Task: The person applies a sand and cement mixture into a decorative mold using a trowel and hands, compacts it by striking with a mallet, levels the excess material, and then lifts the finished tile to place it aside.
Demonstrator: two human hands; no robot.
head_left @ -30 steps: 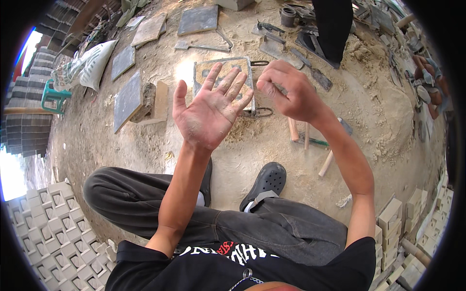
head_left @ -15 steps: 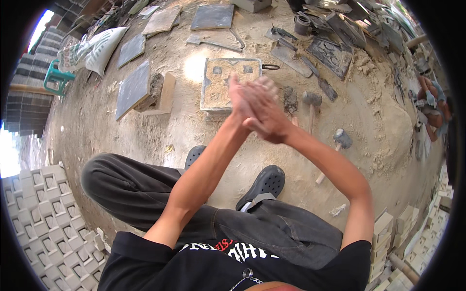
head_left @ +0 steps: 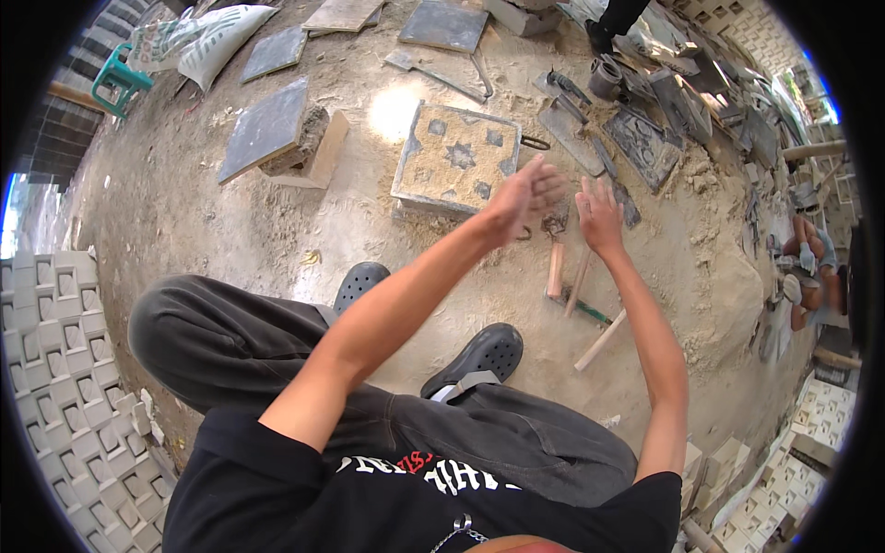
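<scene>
My left hand (head_left: 527, 198), its fingers stretched out and a little blurred, hangs over the right front corner of a square metal mould (head_left: 502, 189). Sandy powder covers the mould's face, with a dark star (head_left: 461, 155) and dark patches showing through. A metal loop handle (head_left: 535, 143) sticks out of its right side. To the right, my right hand (head_left: 601, 217) is held with fingers extended, above the tools on the ground. Neither hand holds anything. Below them lie wooden handles (head_left: 555, 267) (head_left: 601, 339); my right hand and arm hide part of the tools.
A trowel (head_left: 570, 134) and a dark relief plate (head_left: 643, 147) lie beyond my hands. At left a slab (head_left: 267, 129) leans on a block. Patterned blocks (head_left: 69, 396) are stacked at lower left. Another person (head_left: 807, 267) is at far right; a sand heap (head_left: 710, 212) lies nearer.
My hands, pressed together over the mould before, have come apart and shifted right. The view has turned somewhat, and the mould's star pattern is now uncovered.
</scene>
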